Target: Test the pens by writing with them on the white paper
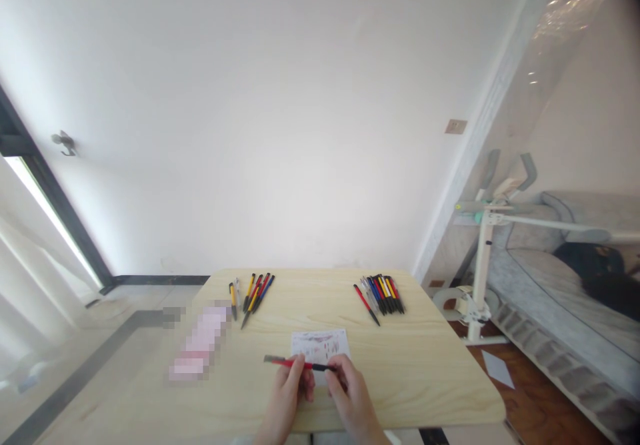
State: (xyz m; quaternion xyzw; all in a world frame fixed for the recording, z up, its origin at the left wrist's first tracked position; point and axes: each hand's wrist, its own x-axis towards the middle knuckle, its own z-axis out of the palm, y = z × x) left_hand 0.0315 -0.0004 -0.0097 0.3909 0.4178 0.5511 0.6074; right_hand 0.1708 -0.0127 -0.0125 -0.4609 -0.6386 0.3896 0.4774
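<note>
Both my hands hold one red pen (299, 364) level above the near edge of a light wooden table (425, 365). My left hand (290, 386) is closed round the pen's red middle. My right hand (345, 385) pinches its black end. Just behind the pen lies a small white paper (320, 344) marked with red scribbles. A loose group of several pens (253, 293) in yellow, red and black lies at the far left of the table. A second, tighter row of several pens (381, 294) lies at the far right.
A blurred pink patch (197, 345) covers something on the table's left. To the right stand a white exercise machine (480, 265) and a grey sofa (560, 278) with a dark item on it. A white wall is behind the table, a window at far left.
</note>
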